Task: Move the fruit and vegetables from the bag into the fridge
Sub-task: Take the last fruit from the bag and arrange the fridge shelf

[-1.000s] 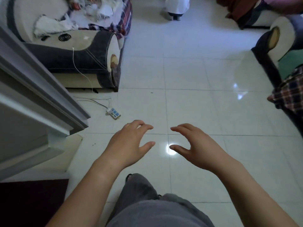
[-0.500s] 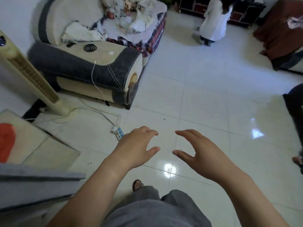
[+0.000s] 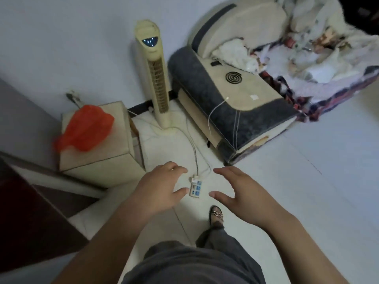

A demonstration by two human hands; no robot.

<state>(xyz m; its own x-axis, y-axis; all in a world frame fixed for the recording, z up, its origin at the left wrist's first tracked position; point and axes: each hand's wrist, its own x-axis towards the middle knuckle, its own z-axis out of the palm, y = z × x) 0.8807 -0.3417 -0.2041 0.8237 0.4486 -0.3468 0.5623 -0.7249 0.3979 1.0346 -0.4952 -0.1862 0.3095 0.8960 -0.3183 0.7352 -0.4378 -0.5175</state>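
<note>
I judge little done: my left hand (image 3: 158, 188) and right hand (image 3: 239, 194) hang spread and empty, while the red bag (image 3: 84, 130) sits closed on a cabinet (image 3: 106, 162) at ten o'clock; no fridge clearly visible

We get one head view only, looking steeply down and forward. Floor (image 3: 287, 191) and both forearms close; tower fan (image 3: 155, 78) farther ahead.

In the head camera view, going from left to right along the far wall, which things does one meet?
Red bag on the beige cabinet → tower fan → sofa armrest → pile of clothes.
</note>
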